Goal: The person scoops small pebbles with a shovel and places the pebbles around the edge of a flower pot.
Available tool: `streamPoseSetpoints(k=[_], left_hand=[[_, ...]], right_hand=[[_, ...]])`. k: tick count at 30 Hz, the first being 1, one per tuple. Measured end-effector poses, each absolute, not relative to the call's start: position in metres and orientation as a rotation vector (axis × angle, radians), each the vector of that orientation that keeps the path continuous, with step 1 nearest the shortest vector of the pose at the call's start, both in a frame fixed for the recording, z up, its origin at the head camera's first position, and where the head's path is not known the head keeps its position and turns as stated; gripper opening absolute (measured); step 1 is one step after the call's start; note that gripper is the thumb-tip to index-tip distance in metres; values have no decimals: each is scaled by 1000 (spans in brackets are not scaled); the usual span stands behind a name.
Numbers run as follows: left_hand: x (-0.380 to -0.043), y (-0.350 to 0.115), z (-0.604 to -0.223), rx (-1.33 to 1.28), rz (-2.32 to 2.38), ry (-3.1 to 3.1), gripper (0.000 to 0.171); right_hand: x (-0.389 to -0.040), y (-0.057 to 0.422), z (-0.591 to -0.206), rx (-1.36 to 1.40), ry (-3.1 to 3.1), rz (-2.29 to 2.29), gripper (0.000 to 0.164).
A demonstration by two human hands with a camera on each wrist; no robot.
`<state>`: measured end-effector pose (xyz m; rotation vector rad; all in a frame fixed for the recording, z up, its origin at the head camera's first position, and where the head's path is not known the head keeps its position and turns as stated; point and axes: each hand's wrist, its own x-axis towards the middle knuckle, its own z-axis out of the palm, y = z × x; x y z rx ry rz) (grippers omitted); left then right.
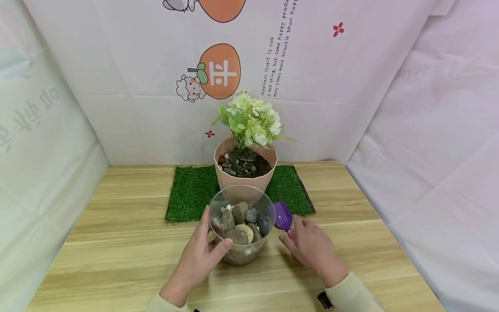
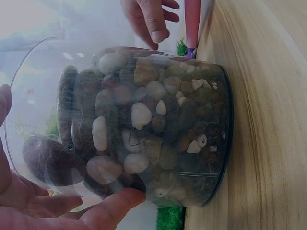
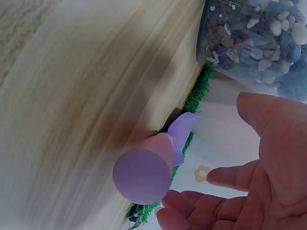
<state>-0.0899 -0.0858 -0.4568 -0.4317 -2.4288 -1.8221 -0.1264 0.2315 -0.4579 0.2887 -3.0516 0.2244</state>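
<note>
Clear tub, stones within, on the table before the flowerpot; left hand curved round its wall, holding it. Purple shovel, right of the tub. Right hand, fingers parted, gripping nothing; in the head view it conceals the handle, which both wrist views show us. Pebbles low in the tub: wrist views only. Pot's foot: behind the tub. Whether right fingertips touch the handle, we cannot tell.
</note>
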Motion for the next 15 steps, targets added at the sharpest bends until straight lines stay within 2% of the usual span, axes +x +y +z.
streamPoseSetpoints(k=[15], left_hand=[[-88,-86,-452,-382,-1762,-2483,99]], right_hand=[[-122,230,-465,166,-3149,168,74]])
